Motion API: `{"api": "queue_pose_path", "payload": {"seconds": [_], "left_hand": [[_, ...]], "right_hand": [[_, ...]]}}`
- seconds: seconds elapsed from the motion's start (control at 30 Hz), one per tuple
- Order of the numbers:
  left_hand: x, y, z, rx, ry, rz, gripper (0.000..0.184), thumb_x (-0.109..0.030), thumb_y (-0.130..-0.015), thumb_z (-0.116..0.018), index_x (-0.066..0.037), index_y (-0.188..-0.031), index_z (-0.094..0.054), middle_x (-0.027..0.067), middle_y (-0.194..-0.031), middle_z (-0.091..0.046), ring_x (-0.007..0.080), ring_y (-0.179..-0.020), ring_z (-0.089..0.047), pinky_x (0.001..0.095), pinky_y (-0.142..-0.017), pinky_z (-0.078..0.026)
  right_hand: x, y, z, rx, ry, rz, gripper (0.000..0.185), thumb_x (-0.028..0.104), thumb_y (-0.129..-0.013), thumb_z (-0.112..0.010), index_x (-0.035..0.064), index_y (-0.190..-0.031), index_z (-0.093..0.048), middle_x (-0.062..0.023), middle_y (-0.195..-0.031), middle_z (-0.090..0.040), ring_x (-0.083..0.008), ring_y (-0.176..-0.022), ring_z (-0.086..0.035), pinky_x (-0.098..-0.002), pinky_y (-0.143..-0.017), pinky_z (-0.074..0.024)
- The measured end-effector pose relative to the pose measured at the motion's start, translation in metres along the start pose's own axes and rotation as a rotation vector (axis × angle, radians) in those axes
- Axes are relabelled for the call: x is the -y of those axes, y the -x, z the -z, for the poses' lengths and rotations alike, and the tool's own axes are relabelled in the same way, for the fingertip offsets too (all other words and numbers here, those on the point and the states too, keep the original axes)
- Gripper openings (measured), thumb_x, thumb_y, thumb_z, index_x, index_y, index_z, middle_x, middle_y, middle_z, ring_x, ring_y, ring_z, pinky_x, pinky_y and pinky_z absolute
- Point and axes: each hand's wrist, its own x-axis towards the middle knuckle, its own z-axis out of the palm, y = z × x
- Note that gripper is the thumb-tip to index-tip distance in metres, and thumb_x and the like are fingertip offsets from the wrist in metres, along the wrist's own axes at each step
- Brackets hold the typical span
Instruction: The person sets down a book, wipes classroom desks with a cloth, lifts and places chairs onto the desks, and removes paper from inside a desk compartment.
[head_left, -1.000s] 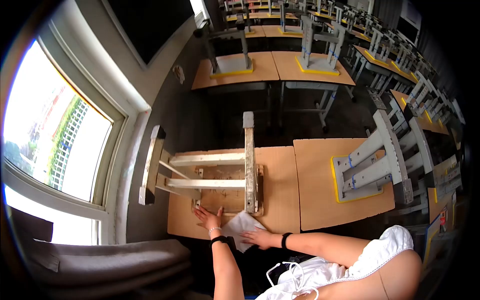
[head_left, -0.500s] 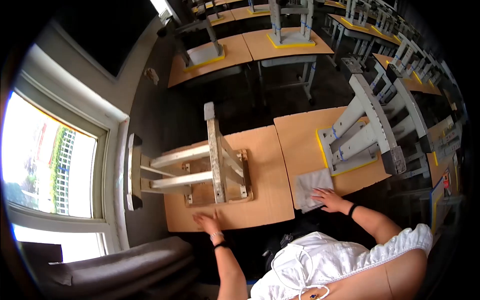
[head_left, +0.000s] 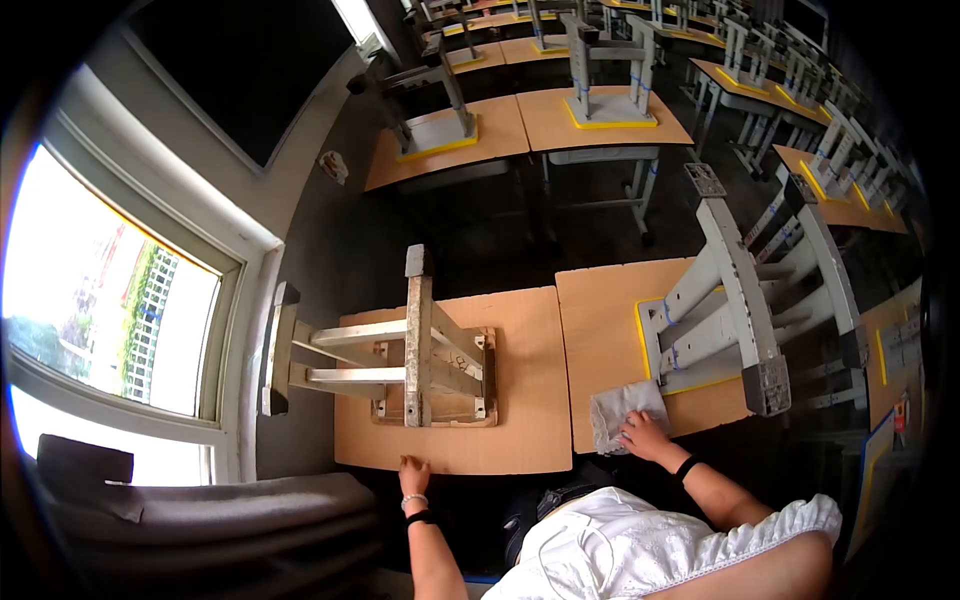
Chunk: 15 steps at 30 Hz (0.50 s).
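Observation:
My right hand (head_left: 645, 437) presses on a grey-white cloth (head_left: 612, 410) at the front left corner of the right desk (head_left: 590, 330), its fingers bent into the fabric. At the front edge of the left desk (head_left: 530, 400), my left hand (head_left: 414, 478) curls its fingers over the rim. An upturned stool (head_left: 418, 350) with worn, whitish legs rests seat-down on the left desk, behind that hand. Another upturned stool (head_left: 735, 280), grey with a yellow-edged seat, stands on the right desk just beyond the cloth.
A window (head_left: 120, 300) and a dark curtain (head_left: 220, 510) are on the left. Farther back, more desks (head_left: 450, 150) carry upturned stools (head_left: 610, 100). A narrow gap separates the two near desks. The stool legs stick up and toward me.
My left hand has drawn back from the left desktop to its front edge. My right hand's fingers, flatter before, are now more bent on the cloth. The view has shifted.

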Motion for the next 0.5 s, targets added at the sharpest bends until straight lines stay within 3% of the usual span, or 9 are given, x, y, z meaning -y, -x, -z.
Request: {"api": "queue_pose_path", "payload": {"seconds": [0.03,0.1,0.13,0.23,0.33,0.43,0.47,0.5], "left_hand": [[0.003,-0.003,0.012,0.047,0.082,-0.004,0.058,-0.032,-0.076,-0.06,0.003,-0.12,-0.047,0.026,-0.114,-0.052,0.0367,-0.106,-0.051,0.0372,-0.089,-0.043],[0.004,0.002,0.031,-0.097,0.318,0.085,0.043,-0.026,-0.078,-0.058,0.005,-0.107,-0.056,0.0249,-0.095,-0.061,0.0345,-0.093,-0.059,0.0359,-0.08,-0.047],[0.025,-0.007,0.022,-0.249,0.313,0.009,0.036,-0.023,-0.079,-0.055,0.006,-0.098,-0.059,0.0235,-0.086,-0.063,0.0342,-0.084,-0.062,0.0362,-0.073,-0.048],[0.062,-0.025,0.036,0.016,0.535,0.314,0.042,-0.036,-0.085,-0.049,0.004,-0.095,-0.06,0.0152,-0.078,-0.065,0.0261,-0.073,-0.063,0.0363,-0.07,-0.047],[0.088,-0.038,0.045,0.188,0.676,0.722,0.058,-0.054,-0.086,-0.039,-0.001,-0.106,-0.054,0.0141,-0.082,-0.065,0.0279,-0.076,-0.062,0.044,-0.074,-0.044],[0.098,-0.048,0.057,0.283,0.67,0.77,0.071,-0.064,-0.083,-0.03,-0.005,-0.12,-0.043,0.0156,-0.092,-0.064,0.0296,-0.082,-0.061,0.0482,-0.08,-0.04],[0.113,-0.058,0.056,0.343,0.749,0.742,0.071,-0.064,-0.083,-0.031,-0.007,-0.124,-0.04,0.0197,-0.106,-0.058,0.0319,-0.095,-0.058,0.0484,-0.086,-0.038],[0.123,-0.067,0.053,0.371,0.896,0.706,0.07,-0.063,-0.083,-0.032,-0.007,-0.125,-0.039,0.0197,-0.11,-0.056,0.0327,-0.099,-0.055,0.0493,-0.088,-0.037]], "right_hand": [[0.001,-0.006,-0.003,-0.061,-0.061,-0.001,0.026,0.031,-0.077,-0.06,0.0074,-0.088,-0.061,-0.0146,-0.101,-0.048,-0.0338,-0.093,-0.047,-0.0425,-0.079,-0.0429],[0.004,-0.016,-0.003,-0.07,-0.055,-0.041,0.026,0.032,-0.076,-0.061,0.0069,-0.081,-0.064,-0.015,-0.094,-0.051,-0.0338,-0.087,-0.05,-0.0418,-0.077,-0.0442],[0.006,-0.02,-0.002,-0.018,-0.056,-0.1,0.028,0.034,-0.076,-0.06,0.0069,-0.08,-0.064,-0.0153,-0.095,-0.052,-0.0335,-0.087,-0.051,-0.0416,-0.076,-0.0451],[0.014,-0.031,-0.001,0.083,-0.025,-0.271,0.032,0.037,-0.076,-0.059,0.0063,-0.078,-0.065,-0.0162,-0.093,-0.055,-0.0329,-0.086,-0.055,-0.0416,-0.072,-0.0471],[0.03,-0.041,-0.021,0.03,0.028,-0.376,0.035,0.038,-0.076,-0.058,0.0039,-0.076,-0.065,-0.0163,-0.083,-0.059,-0.0328,-0.076,-0.059,-0.0426,-0.067,-0.0481],[0.078,-0.06,0.0,-0.001,-0.04,-0.441,0.043,0.043,-0.077,-0.056,0.0009,-0.074,-0.065,-0.017,-0.073,-0.062,-0.0316,-0.068,-0.061,-0.0414,-0.064,-0.0487],[0.092,-0.068,0.001,0.066,-0.057,-0.495,0.046,0.045,-0.078,-0.055,0.001,-0.07,-0.064,-0.0172,-0.073,-0.062,-0.031,-0.07,-0.061,-0.0406,-0.064,-0.0488],[0.106,-0.073,-0.002,0.139,-0.077,-0.548,0.049,0.047,-0.078,-0.053,0.001,-0.066,-0.062,-0.0173,-0.073,-0.063,-0.0304,-0.071,-0.062,-0.0399,-0.065,-0.0489]]}}
